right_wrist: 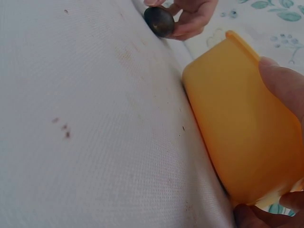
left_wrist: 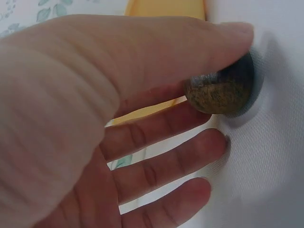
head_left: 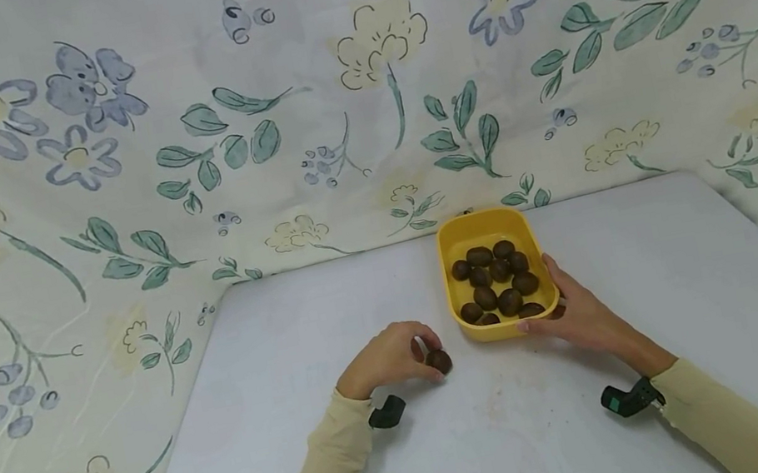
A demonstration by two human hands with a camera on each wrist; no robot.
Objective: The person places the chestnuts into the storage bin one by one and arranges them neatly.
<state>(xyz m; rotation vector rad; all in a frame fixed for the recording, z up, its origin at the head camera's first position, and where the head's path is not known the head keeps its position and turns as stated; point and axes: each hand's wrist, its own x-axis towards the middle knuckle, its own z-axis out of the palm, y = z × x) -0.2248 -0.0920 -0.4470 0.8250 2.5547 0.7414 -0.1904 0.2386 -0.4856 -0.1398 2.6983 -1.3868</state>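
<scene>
My left hand pinches a brown chestnut between thumb and fingers, low at the table to the left of the yellow container. In the left wrist view this chestnut shows a glossy dark side and a rough brown base; the thumb lies over it and the other fingers extend beneath. My right hand grips the near right corner of the yellow container, thumb at the front rim and fingers along the right side. Several chestnuts lie inside it. From the right wrist, the container's wall hides its contents.
A white-covered table carries the container. Small dark specks and faint stains mark its cloth in front of the container. Behind and at the sides hangs a flowered curtain.
</scene>
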